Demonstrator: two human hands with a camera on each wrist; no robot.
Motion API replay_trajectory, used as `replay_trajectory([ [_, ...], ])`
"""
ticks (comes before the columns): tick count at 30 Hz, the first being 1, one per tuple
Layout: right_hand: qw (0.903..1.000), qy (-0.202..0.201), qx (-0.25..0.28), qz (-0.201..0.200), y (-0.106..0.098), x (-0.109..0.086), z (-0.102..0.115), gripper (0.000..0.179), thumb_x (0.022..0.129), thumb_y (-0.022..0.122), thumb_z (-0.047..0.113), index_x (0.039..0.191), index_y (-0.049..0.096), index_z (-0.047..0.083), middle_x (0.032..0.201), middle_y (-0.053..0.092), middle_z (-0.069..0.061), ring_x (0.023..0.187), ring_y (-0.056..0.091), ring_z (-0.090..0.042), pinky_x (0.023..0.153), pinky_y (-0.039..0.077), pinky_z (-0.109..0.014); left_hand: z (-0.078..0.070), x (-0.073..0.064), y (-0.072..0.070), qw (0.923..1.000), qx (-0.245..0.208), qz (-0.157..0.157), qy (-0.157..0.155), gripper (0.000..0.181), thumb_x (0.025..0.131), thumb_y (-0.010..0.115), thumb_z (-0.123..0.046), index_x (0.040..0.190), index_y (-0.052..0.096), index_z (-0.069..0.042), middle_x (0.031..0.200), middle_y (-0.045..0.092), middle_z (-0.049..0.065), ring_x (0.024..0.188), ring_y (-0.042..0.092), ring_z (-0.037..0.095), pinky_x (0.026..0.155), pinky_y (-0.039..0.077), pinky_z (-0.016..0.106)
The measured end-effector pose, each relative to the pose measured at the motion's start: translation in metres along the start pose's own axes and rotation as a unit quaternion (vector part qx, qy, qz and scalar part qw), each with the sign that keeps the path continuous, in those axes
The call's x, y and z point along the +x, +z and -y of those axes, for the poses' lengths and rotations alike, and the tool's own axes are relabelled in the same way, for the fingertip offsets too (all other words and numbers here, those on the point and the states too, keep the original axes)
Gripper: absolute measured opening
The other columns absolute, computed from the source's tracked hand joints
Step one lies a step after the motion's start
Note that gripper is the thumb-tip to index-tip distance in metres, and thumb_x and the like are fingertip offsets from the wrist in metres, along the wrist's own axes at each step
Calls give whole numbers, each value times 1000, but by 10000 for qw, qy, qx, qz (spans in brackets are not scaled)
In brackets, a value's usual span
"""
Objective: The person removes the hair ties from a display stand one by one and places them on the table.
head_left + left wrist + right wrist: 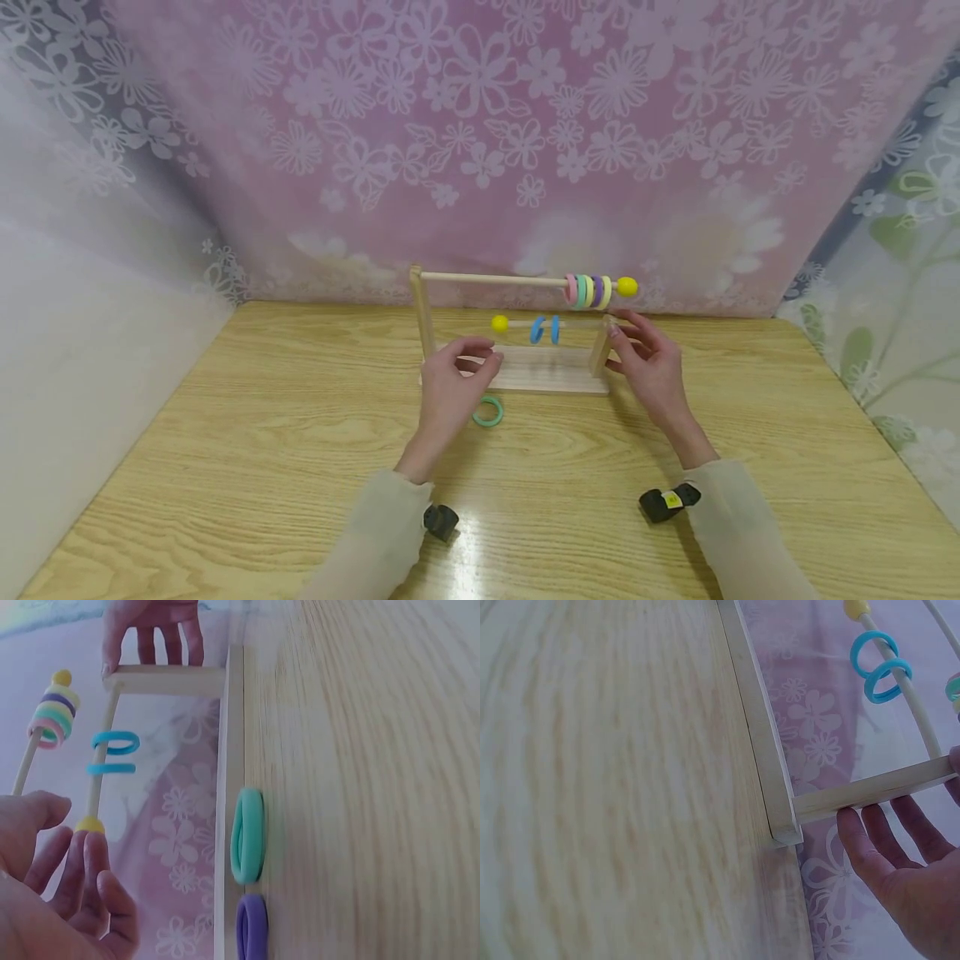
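A wooden rack [555, 382] stands on the table with two horizontal rods ending in yellow balls. Two blue rings [555, 329] hang on the lower rod [96, 787]. My right hand [651, 367] holds the right post [877, 784], its thumb near the top and fingers against the outer side. My left hand [456, 387] is empty, thumb and fingers apart, near the lower rod's yellow ball [500, 323]. In front of the base lie a green ring [487, 412] and a purple ring [252, 928]; the left hand hides the purple one in the head view.
Several pastel rings [588, 291] hang on the upper rod [495, 280] close to its yellow ball [627, 287]. A flowered pink cloth [480, 150] hangs behind the wood-grain table [262, 433]. A black camera [441, 522] is strapped at the left wrist.
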State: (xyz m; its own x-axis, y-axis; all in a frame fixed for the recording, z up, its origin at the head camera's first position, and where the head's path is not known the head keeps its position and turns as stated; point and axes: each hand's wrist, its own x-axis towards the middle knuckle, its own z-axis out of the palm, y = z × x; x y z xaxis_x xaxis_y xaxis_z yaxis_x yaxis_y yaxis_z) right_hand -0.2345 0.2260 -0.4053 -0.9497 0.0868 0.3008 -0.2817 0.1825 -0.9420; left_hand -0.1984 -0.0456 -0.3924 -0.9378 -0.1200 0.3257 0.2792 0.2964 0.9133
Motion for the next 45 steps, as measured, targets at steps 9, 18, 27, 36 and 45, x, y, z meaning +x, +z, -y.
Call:
replay_trajectory([
  [9,10000,-62,31,63,-2,-2,0,43,103,63,22,141,58,2,114,66,3,99,70,-8,72,63,-27,-4,-2,18,9985,-423,-342,109,18,88,79,-13,105,75,-7,98,76,11,77,72,29,66,58,21],
  [18,9999,-5,14,110,-4,-5,0,44,103,62,25,142,57,4,116,66,2,99,70,-7,73,63,-27,-10,-4,32,9975,-440,-547,-23,19,88,79,-15,105,75,-8,98,77,10,75,71,22,65,59,23],
  [27,9997,-59,-97,195,-8,-6,-3,46,103,61,28,143,56,4,117,65,6,102,69,-7,74,62,-27,-12,-9,46,9980,-301,-553,-87,18,88,80,-18,104,76,-10,97,77,6,74,71,19,65,59,25],
  [36,9997,-48,-67,248,-10,-9,0,48,103,61,27,143,54,0,117,65,5,102,69,-7,74,62,-27,-10,-14,58,9974,-237,-636,-222,20,88,80,-22,103,76,-11,95,77,4,73,70,15,65,58,25],
  [45,9994,-63,-140,302,-11,-11,0,49,104,60,28,145,53,1,120,64,-2,104,69,-8,76,62,-27,-10,-14,67,9968,-199,-721,-279,19,89,80,-23,103,78,-10,94,78,2,73,71,13,66,58,23],
])
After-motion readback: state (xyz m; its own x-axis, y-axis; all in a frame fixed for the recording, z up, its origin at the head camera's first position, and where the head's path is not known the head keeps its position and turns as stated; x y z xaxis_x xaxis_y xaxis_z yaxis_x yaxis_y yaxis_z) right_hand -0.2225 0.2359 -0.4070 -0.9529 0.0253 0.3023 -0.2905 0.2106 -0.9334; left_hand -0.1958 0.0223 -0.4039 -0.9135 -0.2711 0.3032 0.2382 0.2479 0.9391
